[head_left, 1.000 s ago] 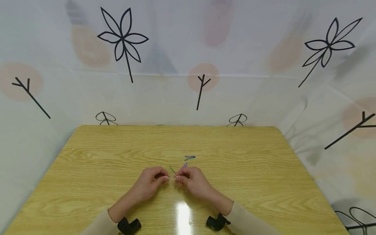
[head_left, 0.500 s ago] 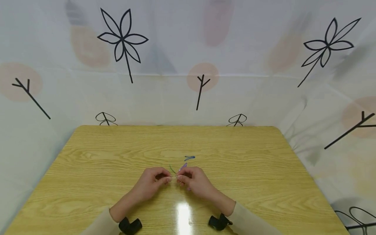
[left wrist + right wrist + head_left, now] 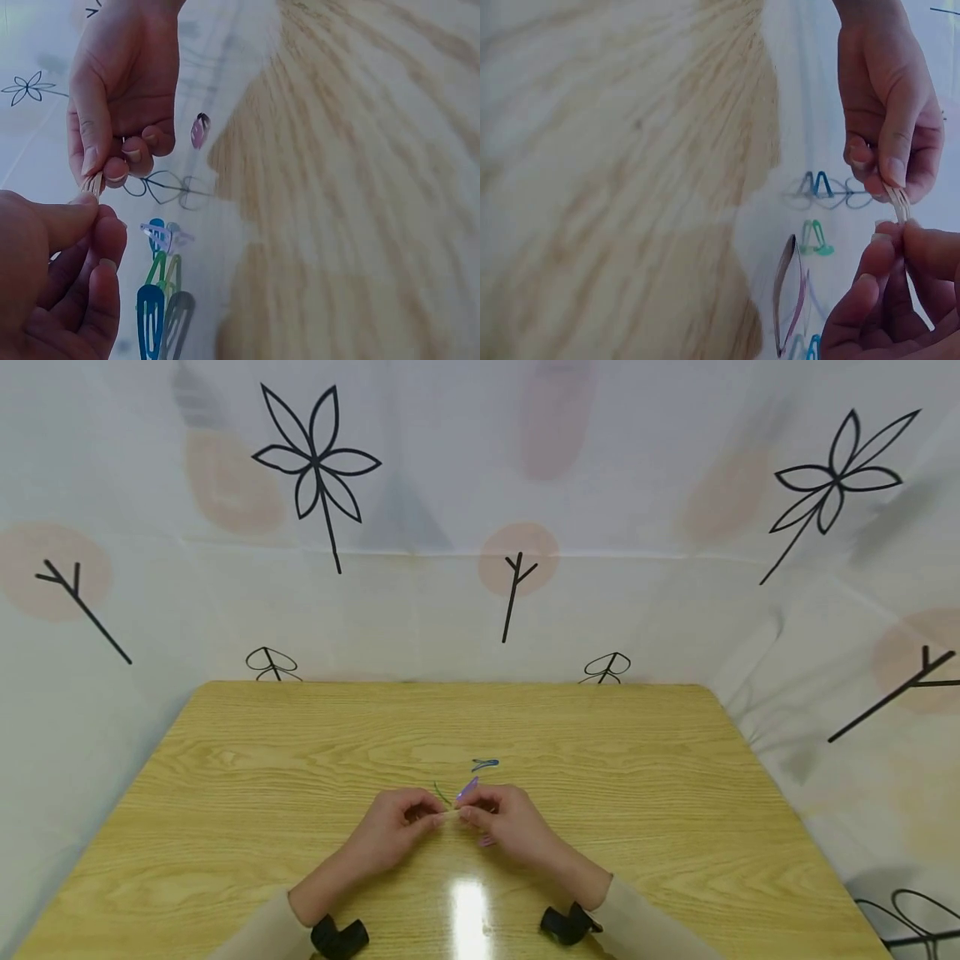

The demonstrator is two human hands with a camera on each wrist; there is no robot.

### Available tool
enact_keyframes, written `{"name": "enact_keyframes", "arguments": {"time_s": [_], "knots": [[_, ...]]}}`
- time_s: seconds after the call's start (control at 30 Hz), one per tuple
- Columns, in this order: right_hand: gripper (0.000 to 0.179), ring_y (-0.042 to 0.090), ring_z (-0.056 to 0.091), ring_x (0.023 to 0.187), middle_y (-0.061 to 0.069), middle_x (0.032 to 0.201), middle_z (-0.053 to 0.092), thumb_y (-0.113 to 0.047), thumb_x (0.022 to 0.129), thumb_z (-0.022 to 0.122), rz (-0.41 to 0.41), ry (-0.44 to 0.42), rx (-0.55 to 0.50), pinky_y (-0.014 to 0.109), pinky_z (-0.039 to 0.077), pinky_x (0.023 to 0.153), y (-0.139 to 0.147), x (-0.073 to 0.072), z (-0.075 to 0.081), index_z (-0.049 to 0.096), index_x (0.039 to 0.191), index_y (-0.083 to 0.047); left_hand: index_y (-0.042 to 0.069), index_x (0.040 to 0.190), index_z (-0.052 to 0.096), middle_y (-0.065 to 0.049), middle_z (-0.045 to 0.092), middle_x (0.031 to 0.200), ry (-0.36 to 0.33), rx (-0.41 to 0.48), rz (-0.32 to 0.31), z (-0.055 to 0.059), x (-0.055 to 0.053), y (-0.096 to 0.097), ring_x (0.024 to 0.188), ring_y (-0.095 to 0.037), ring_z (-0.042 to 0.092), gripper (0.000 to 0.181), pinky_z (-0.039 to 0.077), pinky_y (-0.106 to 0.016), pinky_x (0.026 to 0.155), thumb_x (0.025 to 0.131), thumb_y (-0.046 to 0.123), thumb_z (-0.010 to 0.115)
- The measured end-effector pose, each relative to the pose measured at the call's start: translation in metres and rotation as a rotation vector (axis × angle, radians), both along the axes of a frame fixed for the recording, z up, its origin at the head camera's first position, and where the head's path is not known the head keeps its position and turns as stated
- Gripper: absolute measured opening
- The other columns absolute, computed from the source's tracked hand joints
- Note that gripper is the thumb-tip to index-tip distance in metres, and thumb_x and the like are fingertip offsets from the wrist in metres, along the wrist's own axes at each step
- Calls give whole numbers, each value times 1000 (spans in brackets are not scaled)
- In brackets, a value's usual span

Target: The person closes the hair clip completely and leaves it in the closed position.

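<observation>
My left hand (image 3: pixel 393 831) and right hand (image 3: pixel 517 825) meet over the middle of the table, fingertips nearly together. Between them is a small pale cream snap hair clip (image 3: pixel 452 815); each hand pinches one end between thumb and finger. Both wrist views show its slitted middle, the pale clip (image 3: pixel 900 204) bridging the short gap, while the fingers cover its ends. Just beyond the fingertips lie a green clip (image 3: pixel 442 792) and a purple clip (image 3: pixel 468 787). A pink clip (image 3: pixel 487 841) lies partly hidden by the right hand.
Farther back on the wooden table (image 3: pixel 300 727) lies a blue snap clip (image 3: pixel 485 764). Glare (image 3: pixel 468 910) shines on the tabletop between the forearms. A patterned cloth (image 3: pixel 420 610) hangs behind the table and along its sides.
Both hands have shifted slightly right, the left a little more. More of the pale clip shows between the fingertips, and the pink clip has come into view below the right hand.
</observation>
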State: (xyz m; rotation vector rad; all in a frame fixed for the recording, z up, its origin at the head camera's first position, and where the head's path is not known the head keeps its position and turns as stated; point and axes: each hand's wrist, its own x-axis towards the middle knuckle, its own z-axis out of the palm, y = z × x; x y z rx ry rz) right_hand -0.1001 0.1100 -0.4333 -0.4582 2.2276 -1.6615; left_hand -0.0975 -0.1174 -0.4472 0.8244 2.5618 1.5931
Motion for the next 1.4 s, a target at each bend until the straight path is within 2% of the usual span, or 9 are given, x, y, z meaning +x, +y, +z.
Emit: {"name": "enact_keyframes", "arguments": {"time_s": [0.23, 0.47, 0.57, 0.73, 1.03, 1.4], "knots": [[13, 32, 64, 89, 12, 98, 66, -9, 95, 67, 1, -30, -33, 39, 59, 65, 11, -2, -2, 74, 105, -3, 13, 96, 74, 5, 70, 90, 4, 11, -6, -8, 0, 11, 77, -8, 63, 4, 52, -27, 69, 93, 12, 72], [9, 15, 63, 85, -2, 94, 71, -13, 94, 69, -15, 126, 148, 28, 52, 73, 27, -5, -1, 77, 99, -11, 13, 96, 74, 7, 69, 86, -12, 0, -24, -12, -1, 27, 74, -6, 61, 4, 51, -26, 66, 93, 14, 72], [9, 14, 63, 85, -3, 95, 72, -14, 94, 70, -20, 147, 179, 29, 51, 74, 34, -6, -1, 77, 98, -11, 12, 95, 74, 5, 69, 85, -18, -10, -30, -13, -3, 34, 73, -6, 60, 4, 51, -25, 65, 94, 14, 71], [6, 14, 62, 85, -5, 96, 71, -15, 93, 72, -28, 147, 222, 29, 49, 71, 43, -8, -2, 78, 95, -15, 12, 95, 74, 7, 68, 84, -37, -39, -15, -12, -3, 42, 74, -6, 61, 3, 51, -25, 67, 93, 14, 72], [5, 12, 58, 78, -3, 90, 68, -14, 90, 74, -7, 145, 246, 26, 48, 65, 48, -7, -6, 77, 93, -11, 13, 93, 76, 13, 66, 80, -73, -154, 16, -12, -4, 49, 72, -2, 58, 8, 48, -24, 66, 92, 21, 74], [7, 11, 58, 79, -5, 89, 67, -8, 91, 72, 57, 165, 305, 26, 47, 68, 47, -11, -8, 77, 93, -12, 14, 89, 77, 13, 65, 78, -90, -200, 0, -11, -8, 50, 68, -1, 58, 4, 49, -23, 62, 91, 17, 74]]}}
